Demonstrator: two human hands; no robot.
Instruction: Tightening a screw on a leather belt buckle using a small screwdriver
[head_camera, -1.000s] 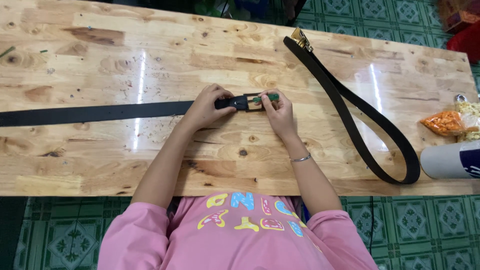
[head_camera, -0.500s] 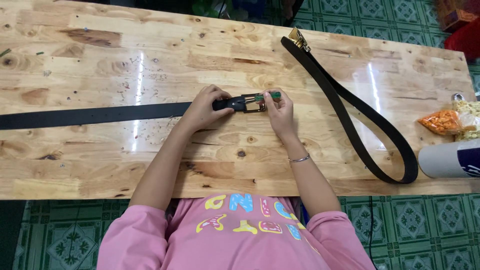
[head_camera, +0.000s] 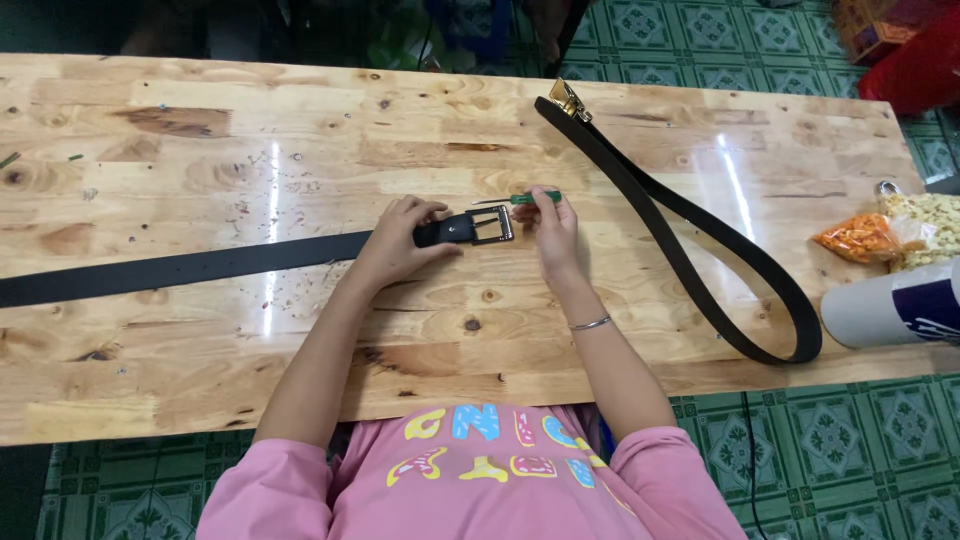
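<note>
Two hands at belt buckle (head_camera: 490, 225): left hand (head_camera: 400, 245) pins strap, right hand (head_camera: 550, 225) holds screwdriver (head_camera: 520, 199)

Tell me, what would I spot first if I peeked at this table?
Two hands meet mid-table: the left hand presses a black belt near its silver buckle, and the right hand holds a small green-handled tool beside it. A second dark belt loops across the right side of the wooden table.

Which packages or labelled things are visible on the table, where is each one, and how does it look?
Snack bag: right edge of the table, clear plastic, orange pieces inside.
Second snack bag: just right of it, clear, pale yellow pieces.
Cylinder: lying at the right edge below the bags, white with a dark blue label.
</note>
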